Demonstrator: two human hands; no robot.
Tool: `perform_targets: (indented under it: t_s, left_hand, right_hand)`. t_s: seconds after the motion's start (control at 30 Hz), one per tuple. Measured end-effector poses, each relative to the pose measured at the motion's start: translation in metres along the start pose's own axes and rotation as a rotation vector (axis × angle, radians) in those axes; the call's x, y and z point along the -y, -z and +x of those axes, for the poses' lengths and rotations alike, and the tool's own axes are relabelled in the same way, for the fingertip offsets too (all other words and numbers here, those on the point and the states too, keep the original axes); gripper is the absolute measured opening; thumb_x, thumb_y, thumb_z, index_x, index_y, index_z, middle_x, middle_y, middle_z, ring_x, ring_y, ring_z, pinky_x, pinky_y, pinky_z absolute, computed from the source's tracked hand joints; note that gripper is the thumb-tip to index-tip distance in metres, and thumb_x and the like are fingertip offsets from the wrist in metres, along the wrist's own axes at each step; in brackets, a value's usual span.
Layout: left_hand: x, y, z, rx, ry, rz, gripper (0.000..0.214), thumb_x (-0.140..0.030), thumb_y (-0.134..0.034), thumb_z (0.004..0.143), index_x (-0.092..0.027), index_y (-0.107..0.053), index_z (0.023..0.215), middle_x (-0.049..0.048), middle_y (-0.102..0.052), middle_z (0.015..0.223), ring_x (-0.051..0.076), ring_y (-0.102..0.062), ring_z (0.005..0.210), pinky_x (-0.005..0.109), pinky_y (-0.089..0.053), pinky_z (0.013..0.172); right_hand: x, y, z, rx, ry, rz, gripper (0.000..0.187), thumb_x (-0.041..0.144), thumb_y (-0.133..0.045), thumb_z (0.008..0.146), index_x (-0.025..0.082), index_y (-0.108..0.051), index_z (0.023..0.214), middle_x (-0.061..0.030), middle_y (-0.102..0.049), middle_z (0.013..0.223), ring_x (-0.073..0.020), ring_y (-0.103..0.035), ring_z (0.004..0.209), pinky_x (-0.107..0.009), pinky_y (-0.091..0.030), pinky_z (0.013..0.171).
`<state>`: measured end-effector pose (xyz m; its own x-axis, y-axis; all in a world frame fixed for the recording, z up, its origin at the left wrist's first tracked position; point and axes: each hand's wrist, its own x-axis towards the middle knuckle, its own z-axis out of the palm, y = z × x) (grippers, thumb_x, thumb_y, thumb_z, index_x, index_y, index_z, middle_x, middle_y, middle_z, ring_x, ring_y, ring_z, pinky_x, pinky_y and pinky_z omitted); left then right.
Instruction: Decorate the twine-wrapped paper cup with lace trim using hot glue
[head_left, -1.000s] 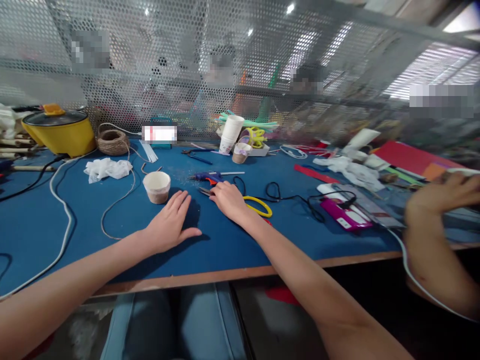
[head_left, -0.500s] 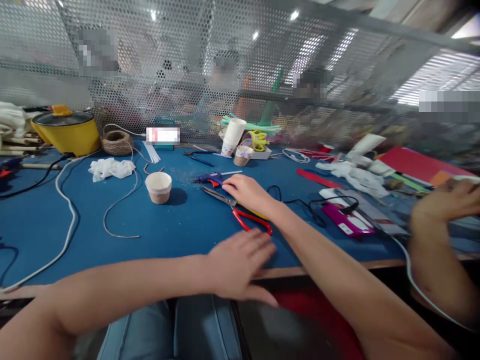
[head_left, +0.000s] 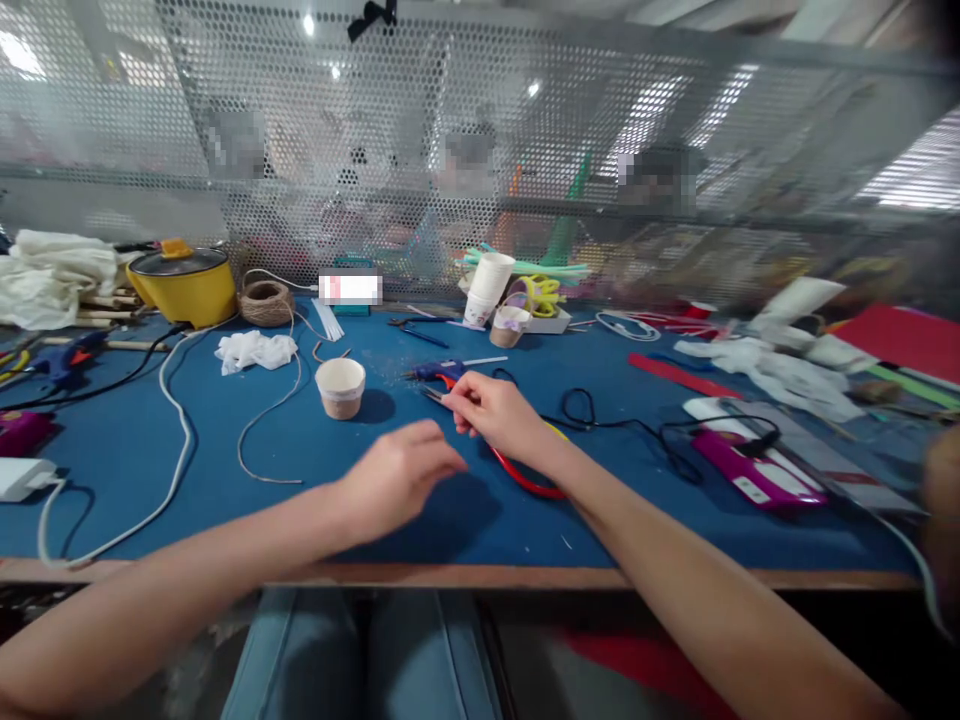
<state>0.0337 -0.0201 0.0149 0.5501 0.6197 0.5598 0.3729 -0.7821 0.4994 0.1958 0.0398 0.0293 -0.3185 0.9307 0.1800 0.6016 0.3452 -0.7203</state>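
Observation:
My left hand [head_left: 401,478] is raised over the near part of the blue table, its fingers bent and drawn together, slightly blurred. Whether anything is between them cannot be seen. To its right, my right hand [head_left: 499,415] has thumb and fingers pinched above a pair of scissors [head_left: 529,482] with red handles. That hand covers the middle of the scissors, and what it pinches, if anything, is hidden. Just behind the fingertips lies a blue glue gun [head_left: 436,370]. A small paper cup [head_left: 341,390], wrapped in brown twine below its white rim, stands upright left of both hands.
Twine ball [head_left: 266,302], yellow pot [head_left: 184,285] and crumpled white cloth [head_left: 255,350] are at the left. Stacked paper cups [head_left: 487,290] and a small twine basket [head_left: 510,326] stand at the back. A black cord [head_left: 630,422] and purple power strip [head_left: 757,470] lie right.
My left hand has lifted from the table's front edge, moved left and curled its fingers. My right hand has come nearer, over the scissors. The view has shifted left; another person's arm has mostly left it.

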Motion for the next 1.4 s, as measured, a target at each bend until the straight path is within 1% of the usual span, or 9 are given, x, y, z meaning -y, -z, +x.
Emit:
perform_targets:
  t_s: [0.07,0.13,0.2,0.3,0.43,0.57,0.73,1.03,1.4]
  left_hand:
    - [0.021,0.036,0.004,-0.170,0.116,0.012,0.018,-0.016,-0.052,0.082,-0.017,-0.070,0.078,0.0049,-0.065,0.071,0.015,-0.060,0.066,0.025,-0.047,0.062]
    - [0.039,0.068,0.007,-0.384,0.372,-0.010,0.007,-0.015,-0.063,0.072,-0.019,-0.065,0.067,-0.0001,-0.061,0.061,0.013,-0.055,0.058,0.024,-0.043,0.056]
    - [0.057,0.090,0.007,-0.464,0.466,-0.024,0.009,-0.019,-0.061,0.073,-0.018,-0.058,0.064,-0.0024,-0.057,0.053,0.011,-0.048,0.046,0.023,-0.036,0.046]
    - [0.082,0.104,0.000,-0.546,0.532,-0.062,0.015,-0.024,-0.059,0.074,-0.019,-0.050,0.063,-0.0039,-0.054,0.049,0.010,-0.045,0.042,0.022,-0.033,0.043]
    - [0.111,0.102,-0.017,-0.603,0.585,-0.136,0.013,-0.027,-0.062,0.068,-0.018,-0.054,0.064,-0.0040,-0.055,0.051,0.011,-0.048,0.047,0.022,-0.037,0.048]
    - [0.125,0.093,-0.031,-0.597,0.642,-0.213,0.014,-0.027,-0.065,0.063,-0.018,-0.055,0.062,-0.0050,-0.052,0.048,0.010,-0.046,0.044,0.022,-0.035,0.045]
    - [0.124,0.088,-0.033,-0.586,0.674,-0.280,0.017,-0.028,-0.068,0.062,-0.018,-0.054,0.062,-0.0057,-0.051,0.048,0.009,-0.044,0.045,0.021,-0.033,0.044]
    - [0.120,0.086,-0.031,-0.584,0.702,-0.346,0.022,-0.028,-0.070,0.062,-0.019,-0.050,0.060,-0.0059,-0.050,0.046,0.009,-0.044,0.044,0.020,-0.033,0.043]
    - [0.120,0.085,-0.031,-0.611,0.741,-0.351,0.017,-0.030,-0.067,0.064,-0.015,-0.059,0.062,-0.0019,-0.057,0.052,0.008,-0.047,0.047,0.021,-0.037,0.046]
  right_hand:
    - [0.003,-0.005,0.000,0.016,-0.012,0.067,0.020,0.027,-0.051,0.082,0.020,-0.046,0.064,0.0052,-0.053,0.047,-0.0096,-0.052,0.041,-0.020,-0.041,0.042]
    - [0.009,-0.011,0.001,0.034,-0.017,0.129,0.022,0.028,-0.052,0.081,0.020,-0.046,0.062,0.0058,-0.052,0.045,-0.0089,-0.051,0.039,-0.019,-0.040,0.041]
    - [0.015,-0.017,0.004,0.053,-0.018,0.191,0.024,0.030,-0.054,0.081,0.020,-0.045,0.061,0.0061,-0.052,0.044,-0.0086,-0.051,0.039,-0.019,-0.040,0.040]
    - [0.023,-0.027,0.010,0.069,-0.017,0.279,0.029,0.036,-0.057,0.081,0.020,-0.045,0.061,0.0062,-0.051,0.044,-0.0084,-0.052,0.040,-0.018,-0.040,0.039]
    - [0.022,-0.039,0.020,0.070,-0.023,0.391,0.031,0.042,-0.062,0.077,0.018,-0.050,0.062,0.0043,-0.055,0.049,-0.0085,-0.054,0.044,-0.019,-0.042,0.041]
    - [0.008,-0.051,0.026,0.061,-0.043,0.477,0.019,0.033,-0.069,0.070,0.016,-0.060,0.072,0.0013,-0.063,0.061,-0.0094,-0.058,0.055,-0.023,-0.049,0.054]
    - [-0.004,-0.057,0.021,0.085,-0.112,0.543,0.018,0.031,-0.067,0.072,0.016,-0.056,0.072,0.0005,-0.065,0.062,-0.0097,-0.059,0.053,-0.026,-0.050,0.057]
    - [0.003,-0.054,0.011,0.114,-0.172,0.610,0.030,0.041,-0.066,0.076,0.018,-0.048,0.067,0.0033,-0.060,0.054,-0.0083,-0.053,0.049,-0.023,-0.043,0.053]
    - [0.000,-0.056,0.011,0.126,-0.173,0.700,0.042,0.055,-0.063,0.074,0.017,-0.053,0.059,0.0008,-0.059,0.052,-0.0104,-0.057,0.047,-0.024,-0.043,0.049]
